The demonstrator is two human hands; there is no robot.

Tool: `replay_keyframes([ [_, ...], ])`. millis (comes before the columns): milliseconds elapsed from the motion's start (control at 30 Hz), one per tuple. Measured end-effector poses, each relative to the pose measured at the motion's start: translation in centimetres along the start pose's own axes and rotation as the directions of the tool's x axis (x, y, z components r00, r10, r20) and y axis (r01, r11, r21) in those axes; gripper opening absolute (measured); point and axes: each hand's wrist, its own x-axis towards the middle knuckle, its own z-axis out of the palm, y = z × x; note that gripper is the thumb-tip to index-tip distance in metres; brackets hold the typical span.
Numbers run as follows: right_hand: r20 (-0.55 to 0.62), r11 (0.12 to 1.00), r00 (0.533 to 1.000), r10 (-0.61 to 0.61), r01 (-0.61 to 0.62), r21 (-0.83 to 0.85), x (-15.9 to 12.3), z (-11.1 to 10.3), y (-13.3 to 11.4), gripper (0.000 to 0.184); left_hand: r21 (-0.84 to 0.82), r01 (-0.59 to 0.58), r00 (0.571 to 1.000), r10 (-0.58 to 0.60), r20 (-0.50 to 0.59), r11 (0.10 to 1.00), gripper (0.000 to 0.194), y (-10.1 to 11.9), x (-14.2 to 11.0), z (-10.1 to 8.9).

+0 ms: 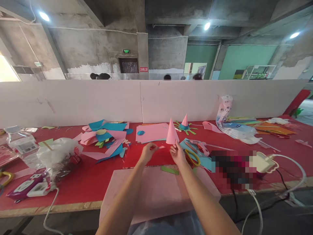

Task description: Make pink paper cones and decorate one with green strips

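My right hand (178, 154) is closed around the lower edge of a pink paper cone (172, 134), which stands point up above the red sheet (139, 156). My left hand (148, 152) is to its left, fingers pinched together at a small, blurred pale pink paper scrap (161, 147). Behind the cone sits a finished-looking piece (185, 126) with a pink cone, a blue band and green strips spreading out. Yellow-handled scissors (193, 158) and a pink glue gun (201, 147) lie right of my right hand. Below my hands is a green paper strip (169, 170).
Pink and blue paper scraps (105, 137) pile at the left, near a plastic bag (57, 151) and clear bottle (18, 140). A white partition (110, 101) closes off the back. Plastic packaging (238, 132), colored strips and a cabled white charger (262, 162) occupy the right.
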Motion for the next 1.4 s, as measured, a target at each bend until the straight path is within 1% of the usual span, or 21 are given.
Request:
replay_keyframes([
  [67, 0.009, 1.000, 1.000, -0.007, 0.007, -0.006, -0.1, 0.2, 0.0, 0.032, -0.135, -0.007, 0.982, -0.019, -0.187, 0.991, 0.008, 0.0, 0.7, -2.4],
  [133, 0.038, 0.998, 0.999, -0.011, 0.013, -0.056, -0.2, 0.4, 0.1, 0.032, -0.257, -0.044, 0.940, -0.047, -0.337, 0.966, 0.016, 0.0, 0.9, -5.0],
  [167, 0.053, 0.994, 0.998, -0.020, 0.025, -0.105, -0.3, 0.6, 0.2, 0.032, -0.338, -0.072, 0.909, -0.078, -0.410, 0.938, 0.018, 0.0, 0.9, -6.2],
  [200, 0.066, 0.984, 0.997, -0.030, 0.042, -0.174, -0.3, 0.7, 0.4, 0.031, -0.558, -0.134, 0.853, -0.191, -0.485, 0.819, 0.017, 0.0, 0.8, -7.2],
  [233, 0.077, 0.963, 0.996, -0.043, 0.062, -0.262, -0.4, 0.9, 0.6, 0.030, -0.700, -0.218, 0.814, -0.269, -0.514, 0.680, 0.020, -0.1, 0.6, -7.9],
  [300, 0.103, 0.884, 0.992, -0.069, 0.108, -0.454, -0.7, 1.3, 0.9, 0.028, -0.830, -0.312, 0.804, -0.338, -0.490, 0.462, 0.038, -0.2, 0.2, -8.7],
  [333, 0.119, 0.832, 0.990, -0.072, 0.126, -0.541, -0.8, 1.5, 1.1, 0.029, -0.857, -0.319, 0.815, -0.345, -0.466, 0.404, 0.047, -0.3, 0.0, -8.8],
  [367, 0.138, 0.778, 0.988, -0.066, 0.138, -0.613, -1.0, 1.6, 1.2, 0.030, -0.873, -0.299, 0.827, -0.351, -0.439, 0.385, 0.055, -0.4, 0.0, -8.7],
  [433, 0.171, 0.687, 0.984, -0.046, 0.156, -0.710, -1.3, 1.8, 1.3, 0.034, -0.883, -0.229, 0.834, -0.384, -0.395, 0.411, 0.056, -0.5, 0.1, -8.4],
  [533, 0.197, 0.591, 0.980, -0.025, 0.174, -0.788, -1.5, 1.8, 1.6, 0.038, -0.870, -0.132, 0.813, -0.451, -0.370, 0.475, 0.030, -0.6, 0.5, -7.6],
  [600, 0.209, 0.555, 0.978, -0.019, 0.184, -0.811, -1.6, 1.8, 2.0, 0.041, -0.840, -0.029, 0.829, -0.456, -0.323, 0.542, 0.021, -0.6, 0.7, -6.9],
  [667, 0.227, 0.536, 0.974, -0.022, 0.203, -0.820, -1.6, 1.7, 2.3, 0.046, -0.748, 0.131, 0.872, -0.435, -0.225, 0.651, 0.023, -0.5, 0.7, -6.1],
  [733, 0.247, 0.509, 0.969, -0.027, 0.226, -0.831, -1.6, 1.7, 2.6, 0.049, -0.619, 0.230, 0.897, -0.410, -0.164, 0.751, 0.032, -0.4, 0.6, -5.2],
  [800, 0.272, 0.475, 0.962, -0.013, 0.245, -0.845, -1.7, 1.7, 2.6, 0.049, -0.546, 0.257, 0.904, -0.398, -0.156, 0.797, 0.040, -0.4, 0.5, -4.5],
  [967, 0.319, 0.425, 0.946, 0.053, 0.268, -0.865, -1.8, 1.5, 2.6, 0.044, -0.498, 0.253, 0.912, -0.375, -0.162, 0.829, 0.050, -0.4, 0.5, -4.3],
  [1033, 0.305, 0.440, 0.950, 0.059, 0.250, -0.863, -1.6, 1.4, 2.6, 0.042, -0.507, 0.248, 0.909, -0.379, -0.172, 0.826, 0.048, -0.5, 0.5, -4.5],
  [1067, 0.289, 0.469, 0.956, 0.055, 0.231, -0.852, -1.5, 1.3, 2.6, 0.041, -0.518, 0.243, 0.903, -0.387, -0.188, 0.820, 0.046, -0.6, 0.5, -4.5],
  [1167, 0.202, 0.630, 0.979, 0.002, 0.155, -0.761, -1.0, 1.1, 2.3, 0.041, -0.549, 0.227, 0.875, -0.416, -0.247, 0.804, 0.042, -0.9, 0.7, -4.6],
  [1267, 0.099, 0.774, 0.994, -0.052, 0.103, -0.625, -0.5, 0.9, 1.9, 0.043, -0.557, 0.223, 0.869, -0.422, -0.257, 0.800, 0.040, -0.9, 0.7, -4.5],
  [1333, 0.054, 0.814, 0.996, -0.065, 0.084, -0.574, -0.3, 0.9, 1.8, 0.044, -0.557, 0.235, 0.877, -0.421, -0.232, 0.796, 0.041, -0.8, 0.7, -4.4],
  [1400, 0.049, 0.816, 0.997, -0.057, 0.075, -0.573, -0.3, 1.0, 1.7, 0.042, -0.549, 0.251, 0.883, -0.421, -0.208, 0.797, 0.044, -0.5, 0.6, -4.2],
])
